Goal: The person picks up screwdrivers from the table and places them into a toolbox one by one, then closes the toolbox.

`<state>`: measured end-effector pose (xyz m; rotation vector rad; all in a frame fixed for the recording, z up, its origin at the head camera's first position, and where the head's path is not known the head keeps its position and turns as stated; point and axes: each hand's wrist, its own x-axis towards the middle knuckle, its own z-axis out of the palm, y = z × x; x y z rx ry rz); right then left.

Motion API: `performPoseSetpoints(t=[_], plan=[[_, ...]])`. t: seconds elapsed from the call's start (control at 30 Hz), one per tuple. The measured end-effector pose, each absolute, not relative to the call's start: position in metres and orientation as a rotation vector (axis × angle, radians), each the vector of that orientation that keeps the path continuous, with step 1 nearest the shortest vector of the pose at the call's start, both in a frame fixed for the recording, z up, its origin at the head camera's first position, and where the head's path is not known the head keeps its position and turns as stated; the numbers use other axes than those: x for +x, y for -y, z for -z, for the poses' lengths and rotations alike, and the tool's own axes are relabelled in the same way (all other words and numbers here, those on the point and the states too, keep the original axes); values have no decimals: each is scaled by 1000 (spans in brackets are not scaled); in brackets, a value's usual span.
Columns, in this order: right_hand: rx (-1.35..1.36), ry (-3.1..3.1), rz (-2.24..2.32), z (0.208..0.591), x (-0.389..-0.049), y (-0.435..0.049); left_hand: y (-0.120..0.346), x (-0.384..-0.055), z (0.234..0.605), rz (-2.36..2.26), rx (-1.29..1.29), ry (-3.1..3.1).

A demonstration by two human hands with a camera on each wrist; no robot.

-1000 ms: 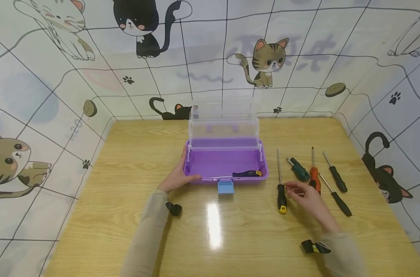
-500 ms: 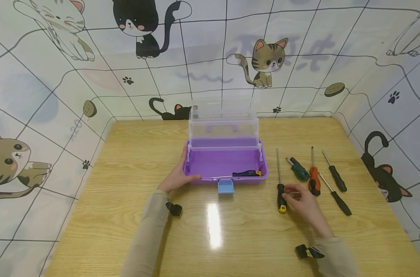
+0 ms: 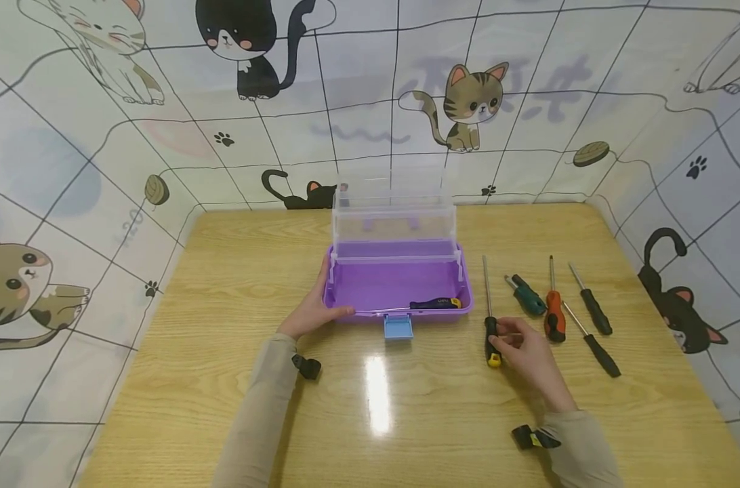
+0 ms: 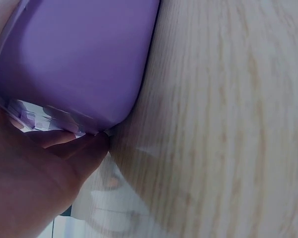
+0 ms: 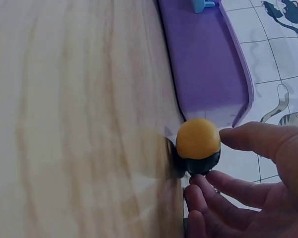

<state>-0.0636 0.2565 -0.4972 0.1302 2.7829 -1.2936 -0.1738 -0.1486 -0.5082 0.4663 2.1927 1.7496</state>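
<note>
My left hand grips the left end of a purple toolbox, its thumb over the front rim. In the left wrist view its fingers bend round the corner of the box. The toolbox's clear lid stands raised, and a black screwdriver with a yellow end lies inside along the front. To the right of the box, my right hand pinches the black handle of a long screwdriver. Its yellow butt shows between thumb and fingers in the right wrist view.
Right of my right hand lie a stubby green screwdriver, a red one and two black ones. A blue latch hangs at the toolbox's front. A cat-print sheet borders the wooden table.
My right hand has moved left to the long screwdriver and taken hold of its handle. The screwdriver has shifted slightly left. My left hand has stayed on the toolbox.
</note>
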Motion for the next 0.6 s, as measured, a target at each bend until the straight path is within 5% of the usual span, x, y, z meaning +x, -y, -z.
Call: performPoseSetpoints(t=[0.6], plan=[[220,-2773,1184,500,-71,-252,144,-162,475,-1759,487,-2133]])
